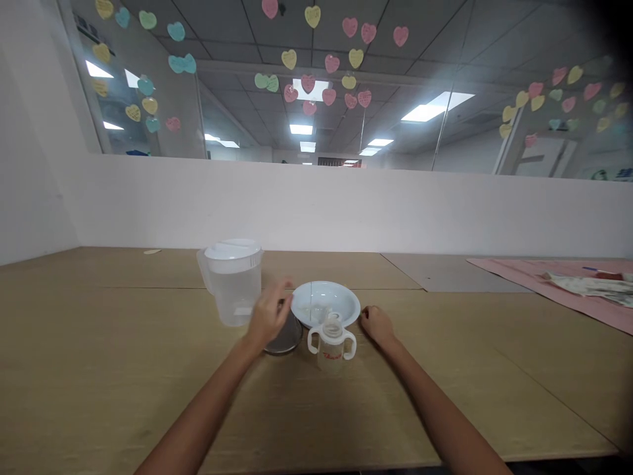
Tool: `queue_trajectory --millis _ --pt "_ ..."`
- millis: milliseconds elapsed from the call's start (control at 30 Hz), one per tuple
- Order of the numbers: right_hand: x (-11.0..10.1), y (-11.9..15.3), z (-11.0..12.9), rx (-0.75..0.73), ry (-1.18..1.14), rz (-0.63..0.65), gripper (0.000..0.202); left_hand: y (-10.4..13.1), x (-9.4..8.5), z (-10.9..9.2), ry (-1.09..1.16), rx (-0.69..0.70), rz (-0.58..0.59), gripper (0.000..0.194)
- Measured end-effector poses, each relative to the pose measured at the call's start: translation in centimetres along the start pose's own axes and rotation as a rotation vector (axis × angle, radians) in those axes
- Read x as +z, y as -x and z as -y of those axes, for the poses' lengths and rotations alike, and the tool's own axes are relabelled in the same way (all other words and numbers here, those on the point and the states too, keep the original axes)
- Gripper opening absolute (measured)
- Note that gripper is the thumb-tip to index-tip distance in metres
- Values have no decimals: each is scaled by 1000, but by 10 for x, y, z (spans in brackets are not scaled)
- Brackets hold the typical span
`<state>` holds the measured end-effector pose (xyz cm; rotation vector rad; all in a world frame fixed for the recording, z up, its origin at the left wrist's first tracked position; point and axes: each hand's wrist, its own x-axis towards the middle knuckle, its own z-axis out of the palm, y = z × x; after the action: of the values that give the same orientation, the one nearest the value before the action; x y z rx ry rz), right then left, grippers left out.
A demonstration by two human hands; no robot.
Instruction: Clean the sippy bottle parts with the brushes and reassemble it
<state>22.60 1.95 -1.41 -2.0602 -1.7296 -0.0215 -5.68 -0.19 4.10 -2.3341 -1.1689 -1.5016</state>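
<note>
My left hand (270, 315), a little blurred, is over a dark round metal-looking piece (285, 340), perhaps a lid or tray; finger and thumb look apart. Partly hidden behind that hand, the dark piece lies flat on the table. A white bowl (349, 305) stands between my hands, with something pale or clear inside that I cannot make out. In front of it is an uncapped clear baby bottle (330, 353) with two white handles and red lettering. My right hand (378, 324) rests curled on the table beside the bowl's right rim, nothing visible in it.
Left of the bowl stands a lidded translucent pitcher (235, 290) holding clear liquid. At the far right, a pink sheet (519, 274) carries cloth and a pen. A grey sheet (445, 274) lies near the back wall (326, 208), below a window with heart-shaped notes.
</note>
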Motion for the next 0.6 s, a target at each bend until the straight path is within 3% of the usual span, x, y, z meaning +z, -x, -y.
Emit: queue_trajectory --millis 33,100,200,300,400,467,600 --pt "0 1 1 4 11 13 28 -5 7 -9 85 27 210 34" --pt "-1 2 3 9 28 29 30 -16 23 -25 187 41 466 35" --pt "-3 3 6 6 45 45 30 -30 46 -35 211 -17 660 38" --pt "-5 4 7 3 55 57 30 -34 60 -34 179 -88 774 39" --pt "-4 4 7 6 54 62 30 -29 61 -30 174 -111 807 41" --pt "-2 3 7 12 46 62 30 -23 57 -29 195 -117 768 39" --pt "1 -2 2 68 7 22 30 -12 48 -30 346 -202 495 31"
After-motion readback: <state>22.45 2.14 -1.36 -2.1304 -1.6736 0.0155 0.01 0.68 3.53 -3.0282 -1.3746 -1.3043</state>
